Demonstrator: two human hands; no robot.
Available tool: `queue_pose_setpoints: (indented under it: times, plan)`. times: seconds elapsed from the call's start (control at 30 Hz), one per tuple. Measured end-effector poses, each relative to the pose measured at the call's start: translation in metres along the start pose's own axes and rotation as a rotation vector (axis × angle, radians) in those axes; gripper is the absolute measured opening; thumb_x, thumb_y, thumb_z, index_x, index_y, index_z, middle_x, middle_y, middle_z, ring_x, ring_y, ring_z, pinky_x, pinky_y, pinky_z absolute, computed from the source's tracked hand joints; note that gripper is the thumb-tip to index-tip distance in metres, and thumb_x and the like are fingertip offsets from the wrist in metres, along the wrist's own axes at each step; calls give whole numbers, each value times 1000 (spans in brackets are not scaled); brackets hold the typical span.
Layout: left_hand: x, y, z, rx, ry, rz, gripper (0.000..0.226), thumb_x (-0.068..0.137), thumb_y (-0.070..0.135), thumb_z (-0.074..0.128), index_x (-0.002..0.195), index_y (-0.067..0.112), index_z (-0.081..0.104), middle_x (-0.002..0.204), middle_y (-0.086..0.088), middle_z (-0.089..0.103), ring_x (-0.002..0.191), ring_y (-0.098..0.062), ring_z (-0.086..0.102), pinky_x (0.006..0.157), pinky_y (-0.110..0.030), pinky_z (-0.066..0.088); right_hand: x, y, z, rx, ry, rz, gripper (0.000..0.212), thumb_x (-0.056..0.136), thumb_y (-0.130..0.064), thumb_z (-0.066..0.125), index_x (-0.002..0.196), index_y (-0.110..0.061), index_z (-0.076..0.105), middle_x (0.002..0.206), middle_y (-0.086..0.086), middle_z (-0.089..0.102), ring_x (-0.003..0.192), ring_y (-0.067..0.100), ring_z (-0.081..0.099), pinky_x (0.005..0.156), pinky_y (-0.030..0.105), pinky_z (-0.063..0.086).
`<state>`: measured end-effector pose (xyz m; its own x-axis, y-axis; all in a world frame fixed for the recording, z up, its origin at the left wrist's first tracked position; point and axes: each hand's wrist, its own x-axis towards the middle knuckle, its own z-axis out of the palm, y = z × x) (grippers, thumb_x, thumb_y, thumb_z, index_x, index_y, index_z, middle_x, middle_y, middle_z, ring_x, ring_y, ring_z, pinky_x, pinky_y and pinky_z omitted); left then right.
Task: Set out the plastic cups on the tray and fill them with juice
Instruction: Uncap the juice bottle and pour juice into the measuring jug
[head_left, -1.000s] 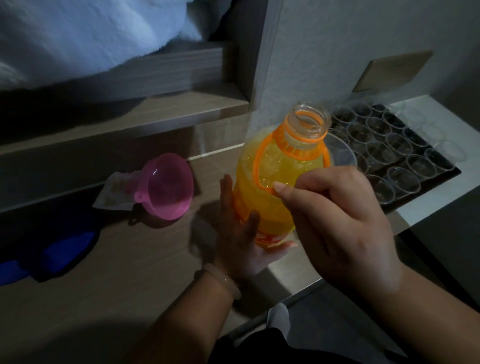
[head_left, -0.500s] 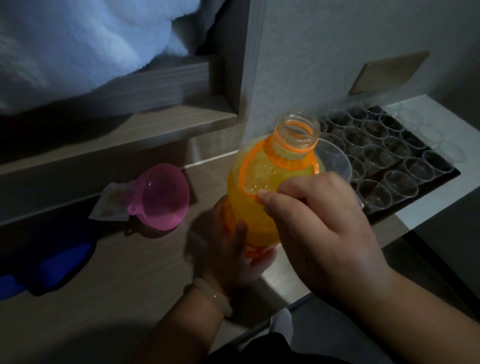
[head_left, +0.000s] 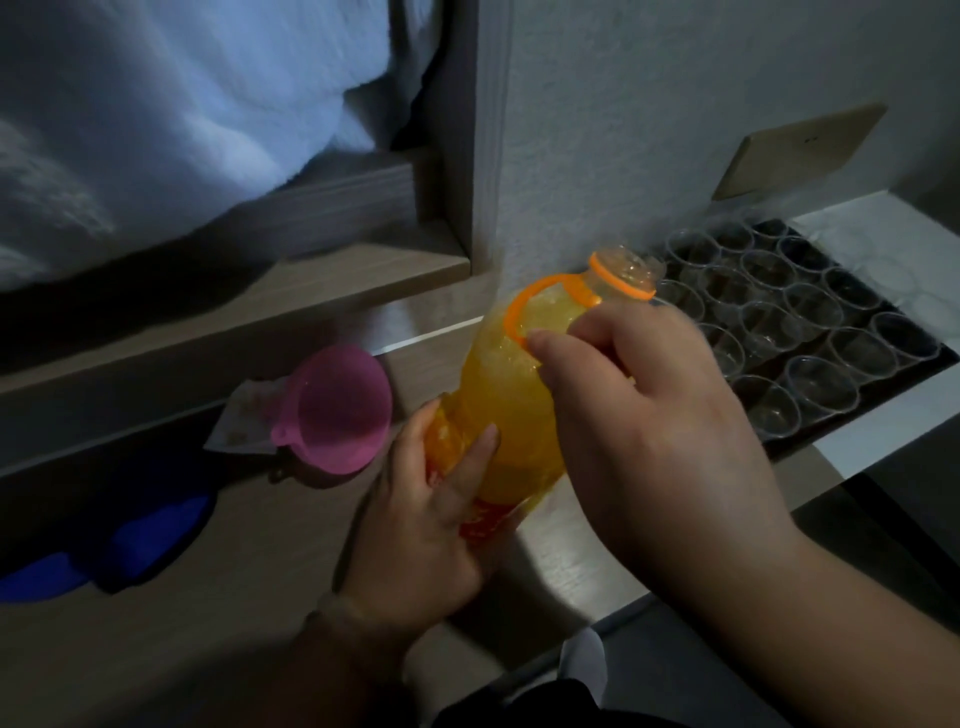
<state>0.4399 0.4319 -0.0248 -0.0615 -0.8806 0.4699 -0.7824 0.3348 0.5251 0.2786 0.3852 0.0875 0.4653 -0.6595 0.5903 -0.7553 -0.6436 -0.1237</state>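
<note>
My left grip (head_left: 431, 519) clasps the base of the tilted orange plastic juice bottle (head_left: 509, 395). My right grip (head_left: 649, 415) grasps its shoulder. Clear plastic cups (head_left: 779, 322) fill the dark tray (head_left: 857, 402) just beyond.

Orange juice bottle (head_left: 511, 395) with orange handle, pink funnel (head_left: 340, 410), clear cups (head_left: 810, 332), dark tray (head_left: 878, 395).

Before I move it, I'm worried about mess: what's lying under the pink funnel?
A pale paper scrap pokes out leftward from under the funnel; the rest beneath is hidden.
</note>
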Motion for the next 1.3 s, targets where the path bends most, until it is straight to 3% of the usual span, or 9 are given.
queue_pose_setpoints:
  times: [0.13, 0.37, 0.47, 0.67, 0.93, 1.1, 1.3]
  plan:
    - [0, -1, -13, 82, -71, -15, 117, 62, 35, 86, 147, 51, 7, 143, -16, 33, 114, -39, 54, 78, -50, 54, 2, 0, 5, 12, 15, 47, 19, 87, -9, 56, 100, -1, 67, 92, 14, 57, 82, 28, 49, 70, 34, 36]
    - [7, 7, -40, 168, -189, 0, 103, 67, 43, 69, 148, 48, 6, 137, -9, 31, 115, -31, 48, 88, -43, 50, 6, -3, 11, 31, -18, 100, 28, 84, -8, 53, 109, -1, 63, 99, 15, 54, 86, 29, 48, 73, 32, 36]
    - [11, 11, -51, 227, -244, -6, 96, 69, 47, 60, 148, 47, 6, 135, -12, 37, 107, -34, 56, 80, -40, 50, 6, -4, 14, 47, -37, 103, 30, 84, -10, 60, 112, -1, 63, 105, 16, 55, 91, 32, 52, 75, 40, 44]
    - [18, 16, -66, 342, -333, 0, 98, 71, 54, 64, 150, 44, 6, 132, -13, 45, 101, -32, 61, 64, -37, 52, 5, -3, 18, 68, -70, 98, 28, 82, -16, 60, 108, -7, 66, 116, 16, 55, 98, 33, 52, 79, 41, 47]
    - [29, 15, -77, 362, -457, -8, 87, 75, 66, 44, 148, 49, 1, 135, -10, 41, 108, -31, 55, 70, -42, 56, 10, 7, 25, 47, -61, 43, 29, 82, -13, 56, 108, -7, 68, 119, 13, 61, 91, 38, 54, 79, 42, 46]
    - [33, 16, -83, 402, -493, 0, 90, 74, 66, 49, 146, 53, -4, 146, -12, 34, 116, -35, 53, 75, -48, 56, 10, 13, 26, 64, -65, 18, 42, 83, -17, 42, 115, -6, 66, 120, 11, 63, 89, 36, 55, 79, 37, 46]
    - [37, 21, -85, 416, -491, 36, 86, 74, 67, 41, 148, 49, 1, 151, -3, 30, 106, -30, 59, 69, -42, 57, 9, 14, 25, 109, -38, 35, 43, 83, -16, 40, 114, -5, 67, 120, 12, 64, 88, 36, 54, 77, 37, 47]
